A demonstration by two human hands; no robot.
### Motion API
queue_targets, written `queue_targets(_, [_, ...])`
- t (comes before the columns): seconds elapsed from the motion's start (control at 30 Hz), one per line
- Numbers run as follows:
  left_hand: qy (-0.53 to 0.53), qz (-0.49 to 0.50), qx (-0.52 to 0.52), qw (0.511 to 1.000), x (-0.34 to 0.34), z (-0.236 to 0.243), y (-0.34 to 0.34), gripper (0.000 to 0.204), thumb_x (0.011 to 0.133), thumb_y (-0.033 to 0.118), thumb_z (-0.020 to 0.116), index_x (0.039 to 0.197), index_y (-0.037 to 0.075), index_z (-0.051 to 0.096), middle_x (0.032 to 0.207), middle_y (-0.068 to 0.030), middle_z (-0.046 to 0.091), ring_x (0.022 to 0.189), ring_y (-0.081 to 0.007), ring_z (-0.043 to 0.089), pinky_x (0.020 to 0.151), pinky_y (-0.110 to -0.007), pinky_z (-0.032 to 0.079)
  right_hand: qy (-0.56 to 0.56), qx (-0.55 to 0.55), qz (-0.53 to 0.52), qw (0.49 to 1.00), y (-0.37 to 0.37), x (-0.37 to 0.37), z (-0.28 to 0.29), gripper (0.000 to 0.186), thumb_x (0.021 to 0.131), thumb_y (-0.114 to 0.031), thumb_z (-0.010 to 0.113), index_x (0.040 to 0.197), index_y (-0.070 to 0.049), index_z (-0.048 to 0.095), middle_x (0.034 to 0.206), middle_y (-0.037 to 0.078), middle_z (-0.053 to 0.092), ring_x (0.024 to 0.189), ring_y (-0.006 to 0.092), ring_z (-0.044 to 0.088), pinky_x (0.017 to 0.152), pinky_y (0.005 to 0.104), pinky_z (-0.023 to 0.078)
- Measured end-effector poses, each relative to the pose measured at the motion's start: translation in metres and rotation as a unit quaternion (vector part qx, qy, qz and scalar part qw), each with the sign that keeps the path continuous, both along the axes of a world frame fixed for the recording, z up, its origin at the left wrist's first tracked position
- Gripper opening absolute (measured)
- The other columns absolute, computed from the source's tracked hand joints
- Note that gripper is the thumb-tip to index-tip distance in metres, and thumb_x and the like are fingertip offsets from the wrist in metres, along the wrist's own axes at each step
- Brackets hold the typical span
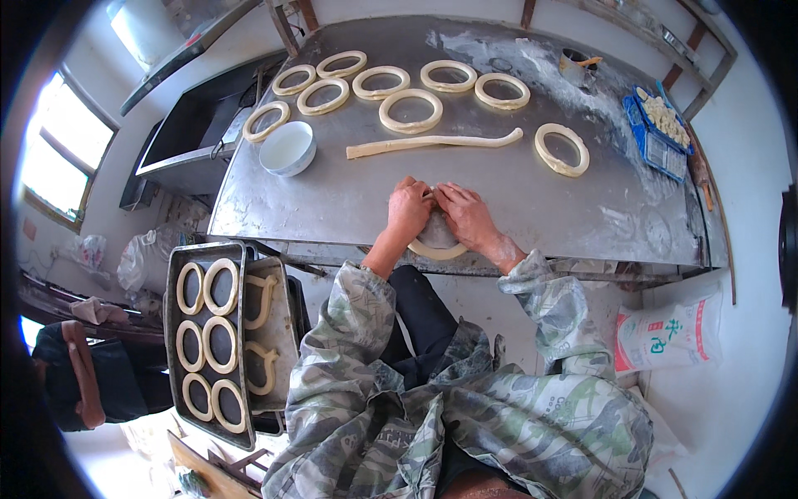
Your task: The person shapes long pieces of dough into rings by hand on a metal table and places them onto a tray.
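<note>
Both my hands meet at the front edge of the metal table, over a dough ring (438, 250) whose near curve shows below them. My left hand (410, 208) and my right hand (468, 216) have their fingers bent and pressed together on the ring's far side, where the dough itself is hidden. Just beyond lies a dough rope (434, 144), its right end thicker and bent up. Several finished-looking dough rings, among them one at the middle (411, 128) and one at the right (562, 169), lie flat farther back.
A white bowl (288, 150) stands at the table's left. At the right are a blue scale (658, 154) with dough pieces on it and a metal cup (573, 66). Baking trays (241, 333) with rings sit lower left; a white sack (669, 333) stands lower right.
</note>
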State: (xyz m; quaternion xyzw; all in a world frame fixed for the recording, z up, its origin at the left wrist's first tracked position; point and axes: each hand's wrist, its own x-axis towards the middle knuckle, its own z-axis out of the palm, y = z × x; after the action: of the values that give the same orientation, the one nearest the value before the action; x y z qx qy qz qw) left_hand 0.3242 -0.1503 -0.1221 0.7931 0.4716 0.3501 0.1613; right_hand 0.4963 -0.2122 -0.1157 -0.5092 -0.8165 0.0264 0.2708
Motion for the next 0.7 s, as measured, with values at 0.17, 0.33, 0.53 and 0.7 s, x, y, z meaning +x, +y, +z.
queue_targets(0.17, [0.014,0.016,0.003,1.0,-0.006,-0.003,0.003,0.012,0.078,0.014,0.075,0.086,0.005,0.074,0.091,-0.0171,0.067,0.09,-0.0385,0.065,0.081,-0.047,0.053,-0.017,0.02,0.011,1.0,0.003,-0.006,0.001,0.042,0.092,-0.009,0.052,0.133,-0.002,0.059,0.143,0.017,0.055,0.136,0.0334,0.05,0.106,0.0488,0.041])
queue_targets(0.33, [0.005,0.009,-0.017,1.0,-0.003,-0.001,0.001,0.009,0.078,0.011,0.072,0.083,0.003,0.071,0.093,-0.0191,0.065,0.095,-0.0389,0.063,0.084,-0.047,0.052,-0.009,0.031,0.012,0.999,0.004,-0.008,0.003,0.038,0.091,-0.009,0.054,0.127,-0.004,0.062,0.14,0.018,0.058,0.132,0.0323,0.053,0.105,0.0473,0.041])
queue_targets(0.53, [-0.025,-0.002,-0.027,0.999,-0.002,0.006,-0.002,0.023,0.075,0.012,0.076,0.097,0.006,0.074,0.102,-0.016,0.065,0.1,-0.0376,0.062,0.086,-0.046,0.053,0.121,-0.017,-0.012,0.992,0.015,0.002,0.011,0.045,0.086,-0.007,0.061,0.131,-0.003,0.061,0.136,0.02,0.061,0.124,0.0352,0.06,0.104,0.0451,0.047])
queue_targets(0.7, [0.048,-0.022,0.012,0.999,-0.008,0.006,0.0,0.028,0.072,0.011,0.077,0.101,0.01,0.075,0.107,-0.0111,0.064,0.107,-0.0347,0.06,0.086,-0.044,0.054,0.154,-0.071,-0.01,0.986,0.02,0.0,0.011,0.054,0.082,-0.002,0.063,0.136,-0.003,0.057,0.13,0.021,0.064,0.12,0.039,0.061,0.102,0.0441,0.05])
